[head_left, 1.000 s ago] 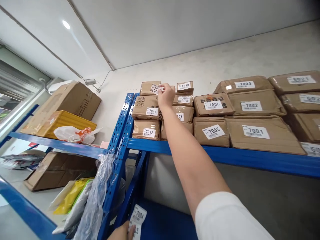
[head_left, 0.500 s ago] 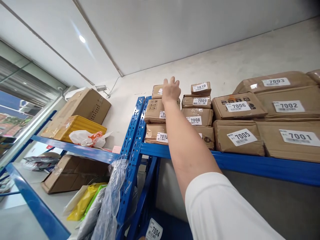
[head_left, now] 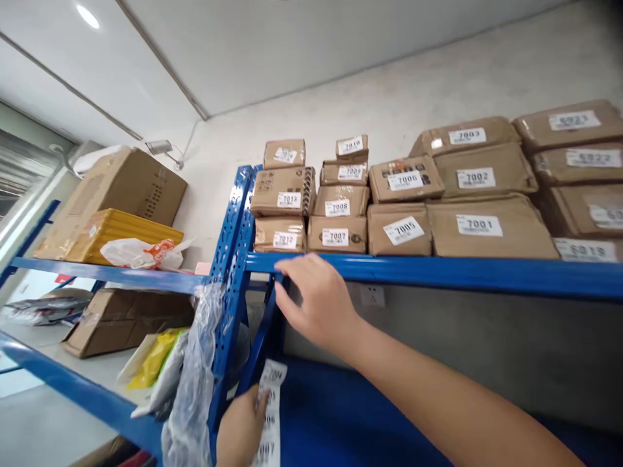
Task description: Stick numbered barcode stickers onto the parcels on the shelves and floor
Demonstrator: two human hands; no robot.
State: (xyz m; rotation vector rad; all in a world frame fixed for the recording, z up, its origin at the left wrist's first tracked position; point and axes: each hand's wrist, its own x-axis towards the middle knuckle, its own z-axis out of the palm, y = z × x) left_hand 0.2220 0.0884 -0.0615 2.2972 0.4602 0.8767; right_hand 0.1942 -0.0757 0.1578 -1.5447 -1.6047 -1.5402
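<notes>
My right hand (head_left: pixel 318 301) is in front of the blue shelf beam (head_left: pixel 438 272), its thumb and fingers apart with nothing between them. At the bottom, my left hand (head_left: pixel 242 428) pinches a strip of printed labels (head_left: pixel 269 415); the numbers 7004 and 7007 show on it. Above the beam stand stacked brown boxes with number labels. The box labelled 7013 (head_left: pixel 282 191) rests on the box labelled 7012 (head_left: pixel 280 235), with a small box (head_left: pixel 285 154) on top. Beside them is a stack with the box labelled 7007 (head_left: pixel 337 235) at its bottom.
At the left, another blue rack (head_left: pixel 111 277) bears a large carton (head_left: pixel 141 188), a yellow crate (head_left: pixel 117 237) and a white plastic bag (head_left: pixel 141 253). Clear plastic wrap (head_left: pixel 197 383) hangs by the upright. A socket (head_left: pixel 372 295) is on the wall below the beam.
My right hand has come down from the small top box to below the beam. My left hand and more of the label strip have come into view. The view has shifted to the right.
</notes>
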